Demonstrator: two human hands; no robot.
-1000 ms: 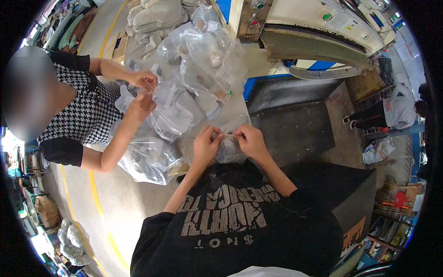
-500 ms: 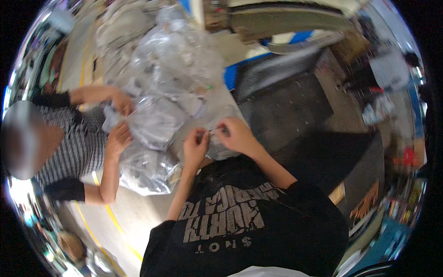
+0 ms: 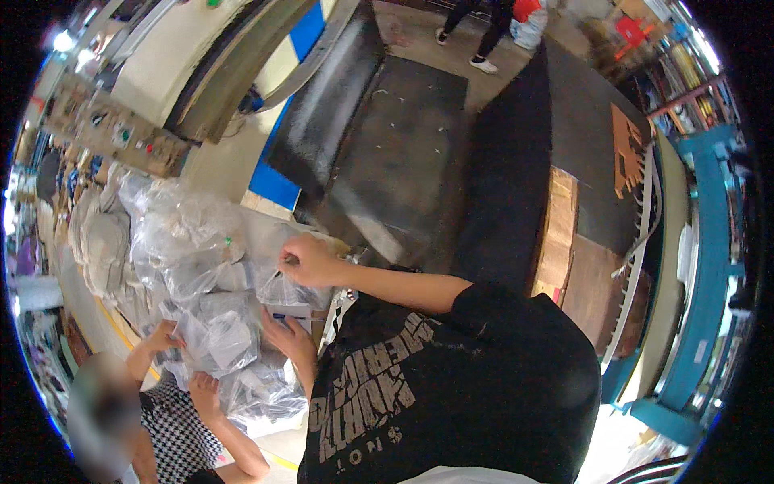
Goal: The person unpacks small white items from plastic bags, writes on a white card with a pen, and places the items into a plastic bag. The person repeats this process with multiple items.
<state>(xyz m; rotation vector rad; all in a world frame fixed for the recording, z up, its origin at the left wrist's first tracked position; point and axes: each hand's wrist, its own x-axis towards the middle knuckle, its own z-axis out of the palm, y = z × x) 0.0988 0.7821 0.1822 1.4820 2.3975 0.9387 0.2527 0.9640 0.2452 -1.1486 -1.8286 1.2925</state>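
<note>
My right hand point(image 3: 312, 261) is closed, fingertips curled together above a clear plastic bag point(image 3: 278, 292). What sits between those fingertips is too small to make out. Lower down, my left hand point(image 3: 292, 339) has its fingers stretched out beside a white paper or card point(image 3: 290, 311) with a blue pen-like thing point(image 3: 280, 317) on it. Whether the left fingers touch the paper is hard to tell. Several filled clear plastic bags point(image 3: 222, 335) lie heaped on the left of my hands.
At lower left, a co-worker's hands point(image 3: 205, 394) handle one of the bags. Pale sacks point(image 3: 103, 238) lie behind the heap. A black-surfaced table point(image 3: 403, 137) stands ahead, a cardboard piece point(image 3: 556, 230) to the right. Another person's legs point(image 3: 488, 36) show at the far side.
The view has swung to the right, so the bags and co-worker now sit further left and lower. My hands, earlier close together pinching something thin, have moved apart; the left fingers have straightened.
</note>
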